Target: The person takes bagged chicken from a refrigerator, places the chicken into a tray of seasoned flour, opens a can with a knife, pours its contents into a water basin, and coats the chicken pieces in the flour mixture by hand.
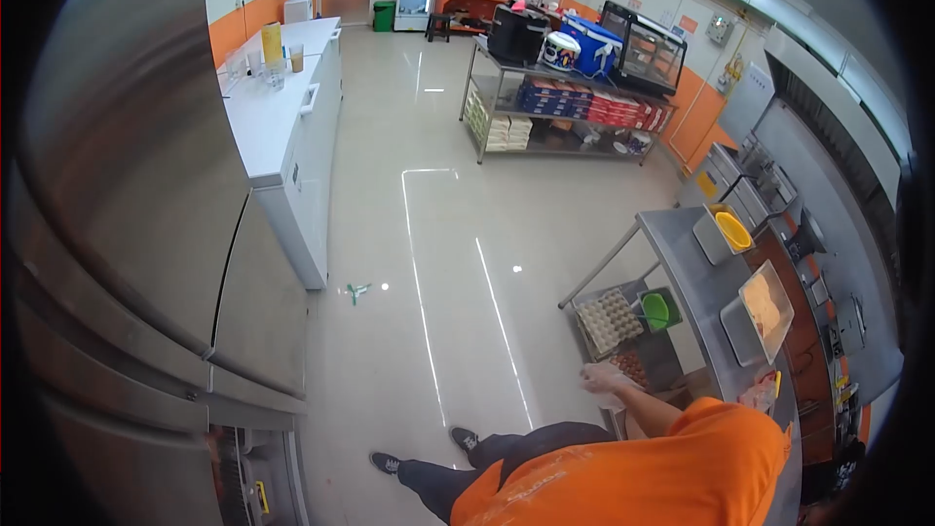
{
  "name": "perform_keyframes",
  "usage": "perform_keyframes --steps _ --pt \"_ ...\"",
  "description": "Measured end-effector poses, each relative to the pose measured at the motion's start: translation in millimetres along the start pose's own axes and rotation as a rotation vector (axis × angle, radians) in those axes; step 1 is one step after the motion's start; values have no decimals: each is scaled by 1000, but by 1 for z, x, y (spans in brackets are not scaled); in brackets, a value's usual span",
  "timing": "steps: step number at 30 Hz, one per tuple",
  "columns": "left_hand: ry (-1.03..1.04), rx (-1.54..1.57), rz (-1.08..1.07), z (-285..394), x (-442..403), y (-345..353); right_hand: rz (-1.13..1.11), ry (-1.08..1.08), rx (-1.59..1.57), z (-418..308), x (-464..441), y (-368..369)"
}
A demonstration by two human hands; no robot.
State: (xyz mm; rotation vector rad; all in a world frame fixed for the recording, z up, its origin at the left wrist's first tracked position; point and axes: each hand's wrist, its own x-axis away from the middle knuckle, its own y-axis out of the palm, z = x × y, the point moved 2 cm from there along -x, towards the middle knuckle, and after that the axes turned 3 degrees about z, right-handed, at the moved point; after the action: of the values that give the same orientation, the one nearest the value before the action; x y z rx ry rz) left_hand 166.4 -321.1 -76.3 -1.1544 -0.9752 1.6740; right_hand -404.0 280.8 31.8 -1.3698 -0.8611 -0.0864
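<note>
My right hand (604, 380), in a clear plastic glove, is in front of the steel table's lower shelf, close to brown eggs (629, 367). Its fingers are too small and blurred to make out, and nothing held shows. The forearm comes out of an orange sleeve. My left hand does not show. A stack of grey egg trays (609, 319) sits on the lower shelf beside a green bowl (655, 310) in a container. Above, the steel tabletop (677, 244) bears a metal pan with a yellow bowl (732, 231) and a pan of orange-tan food (766, 302).
A tall steel refrigerator (127, 185) and a white chest freezer (282, 161) line the left side. A rack (506, 88) with boxes and a blue cooler (589, 47) stands ahead. Fryers (726, 180) are at the right. A small green-and-white object (357, 293) lies on the floor.
</note>
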Motion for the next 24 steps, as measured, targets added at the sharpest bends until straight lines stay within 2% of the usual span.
perform_keyframes --steps 1,4,6,7,8,9,10,11,12,13,14,16,17,19,20,22,23,24 --pt "1 -21 -6 -18 22 -18 -3 -141 26 15 -30 37" --pt "-26 -140 -34 -110 104 -94 -173 -287 115 -22 -42 44" --pt "-134 -308 -61 -199 190 -182 -241 -416 202 -32 -75 65" --pt "-195 -415 -77 -234 236 -237 -249 -467 220 -23 -115 102" --pt "-250 -542 -91 -270 288 -290 -159 -968 401 -20 -149 126" --pt "-270 -671 -116 -289 330 -334 -236 -681 157 -57 -114 84" --pt "-296 -805 -145 -310 371 -371 -343 -425 -363 -69 -128 98" --pt "-326 -911 -162 -326 402 -400 -326 -421 -417 -99 -116 89" --pt "-360 -967 -177 -334 425 -422 -286 -437 -434 -119 -113 93" --pt "-412 -895 -198 -336 434 -435 -365 -453 -418 -130 -95 82" --pt "-484 -714 -205 -328 426 -439 -390 -456 -370 -134 -71 71" --pt "-607 -350 -147 -304 396 -448 -320 -461 -498 -153 -28 72" --pt "-619 -274 -69 -292 381 -457 -320 -442 -467 -145 -14 80" --pt "-531 -337 206 -305 378 -478 -310 -425 -451 -125 11 100" --pt "-459 -404 485 -315 384 -489 -325 -420 -420 -107 25 111" --pt "-267 -495 441 -403 427 -472 -357 -481 -316 -64 41 136" --pt "-201 -514 426 -434 445 -466 -305 -498 -115 -50 58 136" --pt "-426 -383 102 -448 452 -465 -255 -516 74 -44 76 143"
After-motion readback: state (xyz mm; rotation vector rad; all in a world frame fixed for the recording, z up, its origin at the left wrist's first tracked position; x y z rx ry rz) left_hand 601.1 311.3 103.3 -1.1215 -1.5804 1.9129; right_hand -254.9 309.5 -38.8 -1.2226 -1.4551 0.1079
